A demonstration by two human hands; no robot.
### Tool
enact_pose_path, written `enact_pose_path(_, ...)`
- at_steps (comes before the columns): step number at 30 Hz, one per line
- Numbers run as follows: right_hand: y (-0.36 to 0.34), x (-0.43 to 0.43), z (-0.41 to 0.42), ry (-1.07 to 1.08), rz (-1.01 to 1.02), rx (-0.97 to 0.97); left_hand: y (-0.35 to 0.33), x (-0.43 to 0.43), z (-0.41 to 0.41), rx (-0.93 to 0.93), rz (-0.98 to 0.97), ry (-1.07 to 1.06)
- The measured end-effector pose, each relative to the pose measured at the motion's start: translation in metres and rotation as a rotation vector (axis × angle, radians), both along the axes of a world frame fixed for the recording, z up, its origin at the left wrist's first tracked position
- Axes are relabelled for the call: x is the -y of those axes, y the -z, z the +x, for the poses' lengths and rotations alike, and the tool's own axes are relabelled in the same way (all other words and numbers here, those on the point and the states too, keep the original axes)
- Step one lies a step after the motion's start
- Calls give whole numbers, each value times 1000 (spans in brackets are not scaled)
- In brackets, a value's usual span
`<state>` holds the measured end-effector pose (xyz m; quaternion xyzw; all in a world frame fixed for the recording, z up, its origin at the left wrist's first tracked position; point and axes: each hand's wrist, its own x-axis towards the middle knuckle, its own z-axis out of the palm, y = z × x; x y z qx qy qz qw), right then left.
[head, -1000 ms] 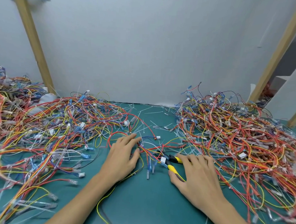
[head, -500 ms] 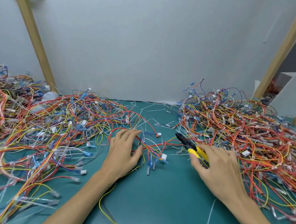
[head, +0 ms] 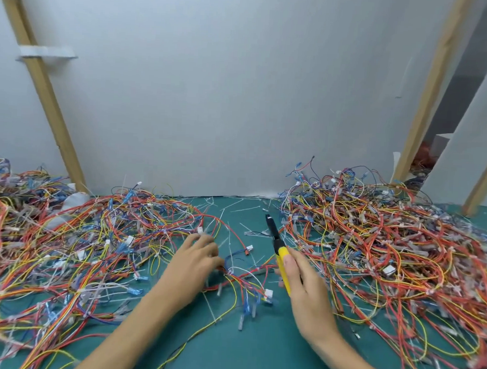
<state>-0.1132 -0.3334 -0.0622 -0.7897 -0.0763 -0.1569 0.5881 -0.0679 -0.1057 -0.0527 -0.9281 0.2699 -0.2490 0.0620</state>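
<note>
1. One pair of cutters [head: 278, 242], two hands, one loose wire bundle [head: 245, 280] between the hands, and two big wire heaps: the left heap [head: 78, 246] and the right heap [head: 388, 248]. Three wooden posts lean against the white wall behind, one on the left [head: 44, 89] and two on the right.
2. The cutters have yellow handles and a black nose. Their long axis runs almost straight away from the person. The nose points at the wall, tipped slightly left, and the handles come back toward the wrist. They sit over the green worktop [head: 256, 354], just beside the inner edge of the right heap.
3. The right hand [head: 307, 295] grips the yellow handles, with the thumb laid along the upper one. The forearm comes in from the lower right.
4. The left hand [head: 194, 262] lies knuckles-up on the wires where the bundle meets the left heap, fingers toward the wall. It is blurred, so I cannot tell whether it pinches a wire or only rests there.
5. White cable-tie offcuts are scattered on the worktop between the heaps.
</note>
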Motion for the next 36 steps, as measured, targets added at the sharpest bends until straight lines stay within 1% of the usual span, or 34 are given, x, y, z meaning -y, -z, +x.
enact_pose_path(3,-9,-10,13,-62,346,-111,8,13,2,-8,-28,-21)
enact_pose_path(4,-12,-11,16,-80,427,-120,14,16,2,-4,-39,-47)
enact_pose_path(5,-12,-12,18,-95,465,-109,19,18,2,5,-67,-75)
enact_pose_path(7,-3,-11,20,-107,430,-93,25,21,0,45,-175,-106)
enact_pose_path(9,9,-8,21,-118,381,-134,29,20,0,69,-332,-81)
enact_pose_path(11,17,-6,24,-125,394,-190,31,18,-1,-3,-436,-59)
enact_pose_path(16,21,0,39,-33,471,-307,32,16,-4,-131,-467,-1)
enact_pose_path(19,24,5,46,-33,525,-336,34,15,-5,-167,-514,8)
enact_pose_path(25,26,6,46,-54,494,-305,33,17,-6,-168,-534,9)
enact_pose_path(31,24,7,42,-110,512,-293,35,18,-7,-169,-533,-13)
enact_pose_path(36,23,4,39,-130,401,-236,38,19,-4,-236,-551,-46)
